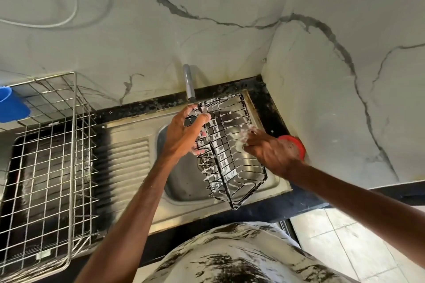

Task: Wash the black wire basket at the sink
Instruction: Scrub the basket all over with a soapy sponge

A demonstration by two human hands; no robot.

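The black wire basket [232, 151] is held tilted above the steel sink [184, 181], dotted with white soap foam. My left hand [184, 135] grips its upper left rim near the tap [189, 82]. My right hand [269, 151] presses against the basket's right side, fingers covered in foam; whether it holds a sponge is hidden. No running water is visible from the tap.
A large silver wire dish rack [48, 167] stands on the counter to the left, with a blue plastic cup [10, 104] behind it. A red round object [295, 143] sits by the right wall. The ribbed drainboard [125, 163] lies left of the sink bowl.
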